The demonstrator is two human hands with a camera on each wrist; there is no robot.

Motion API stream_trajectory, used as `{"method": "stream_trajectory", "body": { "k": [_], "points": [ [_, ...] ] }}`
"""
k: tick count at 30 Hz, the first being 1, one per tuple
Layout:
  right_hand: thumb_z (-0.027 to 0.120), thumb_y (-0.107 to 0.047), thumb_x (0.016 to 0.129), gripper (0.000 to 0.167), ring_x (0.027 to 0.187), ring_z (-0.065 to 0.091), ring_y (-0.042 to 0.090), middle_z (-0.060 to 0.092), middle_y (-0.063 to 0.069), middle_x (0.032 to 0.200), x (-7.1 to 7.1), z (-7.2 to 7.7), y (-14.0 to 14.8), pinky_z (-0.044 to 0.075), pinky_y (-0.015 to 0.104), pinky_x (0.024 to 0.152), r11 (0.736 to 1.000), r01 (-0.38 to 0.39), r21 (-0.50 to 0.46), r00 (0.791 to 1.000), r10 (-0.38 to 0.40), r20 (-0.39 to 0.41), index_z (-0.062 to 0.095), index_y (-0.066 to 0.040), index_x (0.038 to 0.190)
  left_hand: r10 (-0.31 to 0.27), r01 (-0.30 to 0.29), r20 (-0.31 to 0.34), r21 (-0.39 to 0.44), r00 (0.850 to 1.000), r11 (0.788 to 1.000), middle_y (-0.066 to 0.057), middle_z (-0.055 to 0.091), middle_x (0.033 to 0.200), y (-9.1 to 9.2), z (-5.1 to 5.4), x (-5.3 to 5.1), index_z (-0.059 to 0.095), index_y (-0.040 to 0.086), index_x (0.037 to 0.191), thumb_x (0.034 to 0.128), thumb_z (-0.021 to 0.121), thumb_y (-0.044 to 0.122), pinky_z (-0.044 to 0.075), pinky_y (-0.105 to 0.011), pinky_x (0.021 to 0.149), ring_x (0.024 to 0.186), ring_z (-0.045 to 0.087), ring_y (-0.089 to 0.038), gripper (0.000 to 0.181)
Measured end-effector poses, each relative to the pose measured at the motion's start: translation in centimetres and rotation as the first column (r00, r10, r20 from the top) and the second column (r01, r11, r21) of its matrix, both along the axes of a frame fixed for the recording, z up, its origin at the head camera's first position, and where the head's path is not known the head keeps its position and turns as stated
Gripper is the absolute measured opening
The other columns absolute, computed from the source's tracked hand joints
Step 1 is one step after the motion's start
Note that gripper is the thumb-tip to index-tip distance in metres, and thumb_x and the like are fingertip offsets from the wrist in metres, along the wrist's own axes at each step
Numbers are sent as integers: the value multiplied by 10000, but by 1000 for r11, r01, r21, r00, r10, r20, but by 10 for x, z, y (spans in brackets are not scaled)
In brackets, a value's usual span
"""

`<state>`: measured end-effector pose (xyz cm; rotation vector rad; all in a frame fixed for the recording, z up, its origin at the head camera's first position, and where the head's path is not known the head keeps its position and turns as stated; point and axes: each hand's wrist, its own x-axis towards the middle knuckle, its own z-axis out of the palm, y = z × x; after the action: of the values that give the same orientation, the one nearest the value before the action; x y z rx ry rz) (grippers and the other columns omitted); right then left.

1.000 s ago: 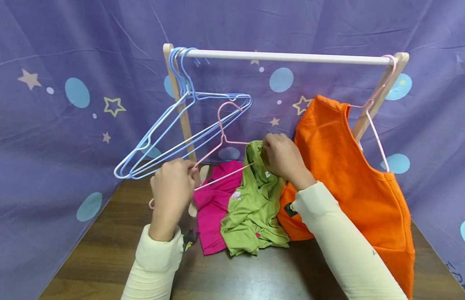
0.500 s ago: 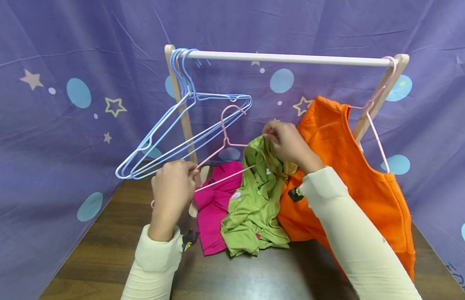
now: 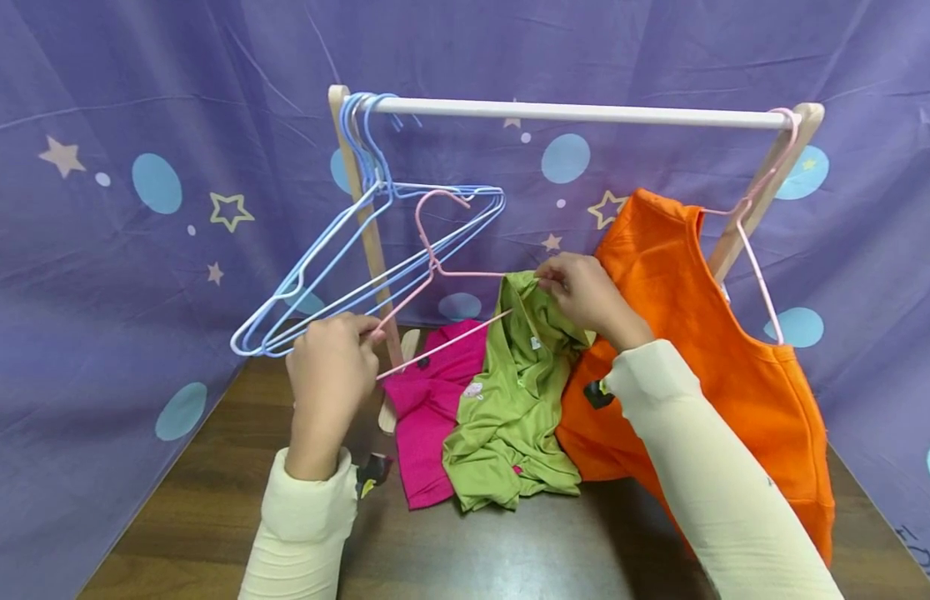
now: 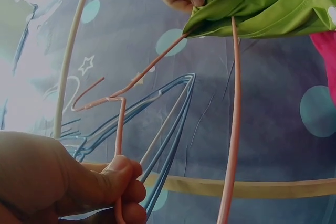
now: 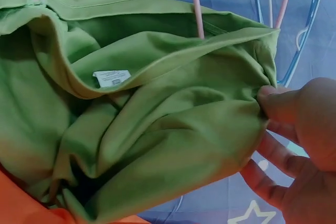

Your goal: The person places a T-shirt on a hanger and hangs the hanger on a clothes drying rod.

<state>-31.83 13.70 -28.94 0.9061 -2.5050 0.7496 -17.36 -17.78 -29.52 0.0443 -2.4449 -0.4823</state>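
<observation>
The slanting arm of a pink hanger [image 3: 433,265] is pinched between the thumb and curled fingers of the left hand [image 3: 332,371]. The edge of a green shirt [image 3: 502,417] is pinched between the thumb and fingertips of the right hand [image 3: 585,287], beside an opening that is taken to be the neck; a white label [image 5: 111,78] is seen inside it.

The hanger's right end is hidden within that opening, so one side appears to be fitted. No cloth is seen on the left arm; the second shoulder and the hanging on the rail [image 3: 577,111] are judged to be left.

The hanger is held in the air, left of the opening, with its hook upward and the hook's free tip turned to the right. Its long axis is slanted, from the lower left end up to the right, into the cloth. The shirt is lifted by its opening, its length directed downward to crumpled folds on the wood-grain table [image 3: 450,567].

At its left a magenta garment [image 3: 427,442] is laid, partly overlapped and apparently yet to be hung. Farther right, an orange sleeveless top [image 3: 675,308] is already hung on another pink hanger [image 3: 762,285]. At the rail's left end, blue and white hangers [image 3: 367,154] are hung without clothing.
</observation>
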Motion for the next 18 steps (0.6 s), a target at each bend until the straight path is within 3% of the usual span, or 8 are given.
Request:
{"method": "stream_trajectory", "body": {
  "k": [9,18],
  "points": [
    [610,-64,988,113,856,660,278,726,119,947,-5,11,-6,520,425,816,992,32,-118,999,-34,-17,718,-31,974,-42,42,3,-12,999,999,-99,777,876,-3,-1,-2,830,155,937,874,768,149,496,-577,554,755,694,-478,88],
    [603,-66,1002,102,855,660,289,718,117,930,-14,4,-8,521,434,815,997,-1,-75,1000,0,-11,695,-35,970,-93,93,-8,-25,996,995,-46,781,902,-2,0,-2,832,163,942,869,780,150,504,-567,569,775,704,-460,91]
  ]
}}
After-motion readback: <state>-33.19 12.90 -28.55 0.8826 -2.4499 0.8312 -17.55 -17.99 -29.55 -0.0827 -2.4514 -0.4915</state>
